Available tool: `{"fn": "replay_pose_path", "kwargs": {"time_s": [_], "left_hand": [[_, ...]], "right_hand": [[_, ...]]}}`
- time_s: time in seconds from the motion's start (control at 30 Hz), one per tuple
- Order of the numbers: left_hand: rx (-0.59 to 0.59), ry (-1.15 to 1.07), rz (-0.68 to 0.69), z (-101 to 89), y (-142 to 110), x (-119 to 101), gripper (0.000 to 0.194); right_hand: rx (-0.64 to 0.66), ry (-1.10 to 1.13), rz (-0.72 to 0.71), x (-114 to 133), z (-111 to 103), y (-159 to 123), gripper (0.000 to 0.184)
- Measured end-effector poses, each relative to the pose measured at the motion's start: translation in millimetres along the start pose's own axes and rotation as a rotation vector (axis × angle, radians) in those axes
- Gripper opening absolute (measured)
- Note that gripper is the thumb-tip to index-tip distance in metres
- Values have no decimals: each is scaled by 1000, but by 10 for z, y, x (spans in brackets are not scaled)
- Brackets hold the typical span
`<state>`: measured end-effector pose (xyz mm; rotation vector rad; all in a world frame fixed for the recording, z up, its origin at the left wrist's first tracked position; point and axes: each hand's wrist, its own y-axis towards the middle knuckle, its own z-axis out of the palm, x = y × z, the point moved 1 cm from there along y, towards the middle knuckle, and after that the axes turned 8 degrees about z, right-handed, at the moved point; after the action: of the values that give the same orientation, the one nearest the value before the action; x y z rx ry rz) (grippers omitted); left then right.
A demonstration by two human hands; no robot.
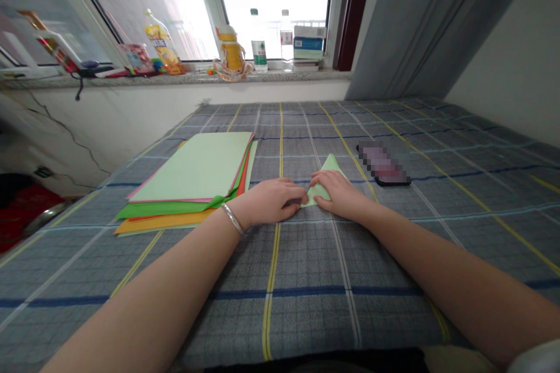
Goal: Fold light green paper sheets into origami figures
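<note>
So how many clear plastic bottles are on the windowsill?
3: a yellow-labelled bottle left of centre, a green-labelled bottle, and a red-labelled bottle just right of it. Clutter on the windowsill may hide others.

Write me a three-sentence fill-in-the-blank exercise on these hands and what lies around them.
The metal bangle sits on the ____ wrist.
The folded paper under the right hand is pale ____.
The phone lies to the ____ of the folded paper, as the person faces it.

Missing words: left, green, right.
</note>
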<state>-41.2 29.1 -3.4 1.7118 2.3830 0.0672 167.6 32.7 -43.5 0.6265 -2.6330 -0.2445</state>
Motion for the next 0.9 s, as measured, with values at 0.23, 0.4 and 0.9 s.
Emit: {"fn": "replay_pose_path", "kwargs": {"time_s": [0.23,0.4,0.9], "left_hand": [[-33,-55,61,9,10,12,24],[-52,-49,69,28,11,18,28],[-36,24,36,34,40,-18,21]], "right_hand": [[71,-139,189,41,55,7,56],[122,-172,273,63,96,41,77],[127,-144,339,-44,81,38,90]]}}
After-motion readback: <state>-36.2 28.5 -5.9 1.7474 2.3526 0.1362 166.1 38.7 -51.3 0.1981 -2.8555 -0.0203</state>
